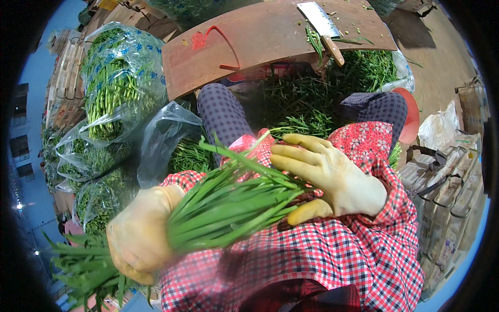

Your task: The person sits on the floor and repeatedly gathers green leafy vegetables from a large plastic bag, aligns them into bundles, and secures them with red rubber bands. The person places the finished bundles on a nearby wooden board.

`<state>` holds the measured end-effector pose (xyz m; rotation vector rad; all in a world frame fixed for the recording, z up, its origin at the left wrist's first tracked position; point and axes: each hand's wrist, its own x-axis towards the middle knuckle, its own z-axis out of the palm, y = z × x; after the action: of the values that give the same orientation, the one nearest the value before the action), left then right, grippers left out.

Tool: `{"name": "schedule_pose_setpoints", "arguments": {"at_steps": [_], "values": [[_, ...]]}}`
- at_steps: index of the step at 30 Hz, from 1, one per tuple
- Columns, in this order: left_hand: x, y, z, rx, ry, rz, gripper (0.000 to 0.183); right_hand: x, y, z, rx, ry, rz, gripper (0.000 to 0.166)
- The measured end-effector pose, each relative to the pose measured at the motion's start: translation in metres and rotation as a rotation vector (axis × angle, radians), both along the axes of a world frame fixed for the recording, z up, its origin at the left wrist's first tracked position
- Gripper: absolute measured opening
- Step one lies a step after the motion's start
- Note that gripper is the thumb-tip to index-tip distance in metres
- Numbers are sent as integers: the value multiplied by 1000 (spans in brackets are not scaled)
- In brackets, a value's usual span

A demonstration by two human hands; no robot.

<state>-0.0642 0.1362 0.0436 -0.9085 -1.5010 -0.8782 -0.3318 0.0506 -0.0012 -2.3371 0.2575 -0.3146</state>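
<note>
Long flat green leaves, seemingly garlic chives, form a thick bunch (pixel 234 206) across my lap. My left hand (pixel 142 232), in a pale rubber glove and blurred, grips the bunch around its middle. Leaf ends stick out past that fist to the lower left. My right hand (pixel 319 175), gloved in cream with yellowed fingers, is spread with thumb apart beside the bunch's right end. The fingers sit very near the leaves, and whether they touch is hard to tell. One stray stalk (pixel 259 142) angles up from the bunch.
A wooden board (pixel 265 35) lies ahead, bearing a cleaver (pixel 319 21) and a red strap (pixel 230 48). Loose greens (pixel 312 121) lie between my knees. Plastic-bagged bundles (pixel 113 85) stand at left beside a clear bag (pixel 167 136). Stacked crates (pixel 448 202) are at right.
</note>
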Motion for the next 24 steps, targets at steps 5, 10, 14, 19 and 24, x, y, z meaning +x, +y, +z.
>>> {"name": "schedule_pose_setpoints", "arguments": {"at_steps": [5, 10, 14, 19, 24], "values": [[19, 1, -12, 165, 102, 11, 23, 24, -8, -18, -13, -34, 22, 87], [81, -1, -54, 252, -104, -103, 13, 56, -28, -43, -146, -112, -10, 93], [95, -22, -69, 286, -193, -135, 6, 73, -39, -99, 307, -121, 158, 105], [94, -6, -73, 278, -40, -82, 5, 102, -19, -106, 1005, 148, 548, 95], [112, -13, -83, 293, -199, -71, 12, 81, -8, -127, 975, 4, 403, 64]]}}
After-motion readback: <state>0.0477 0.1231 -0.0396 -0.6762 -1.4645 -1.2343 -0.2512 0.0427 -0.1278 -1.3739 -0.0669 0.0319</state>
